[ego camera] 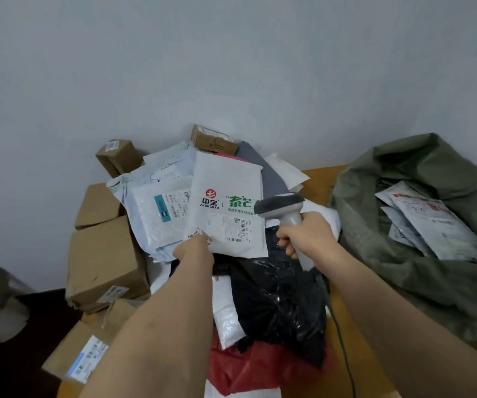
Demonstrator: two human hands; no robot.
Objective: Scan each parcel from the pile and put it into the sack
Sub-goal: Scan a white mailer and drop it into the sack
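My left hand (195, 249) pinches the lower left corner of a white padded envelope (228, 182) with a red logo and green print, holding it tilted up above the pile. Its shipping label faces me near the bottom edge. My right hand (307, 235) grips the handle of a grey barcode scanner (281, 206), whose head sits at the envelope's right edge, over the label side. The olive green sack (409, 271) lies open at the right, with several white parcels (432, 225) inside.
The pile holds a black plastic bag (283, 297), a red bag (257, 369), white mailers (157, 214) and brown cardboard boxes (105, 259) at the left and back. All rest on a wooden table (317, 179) against a pale wall. The scanner's cable (343, 349) trails toward me.
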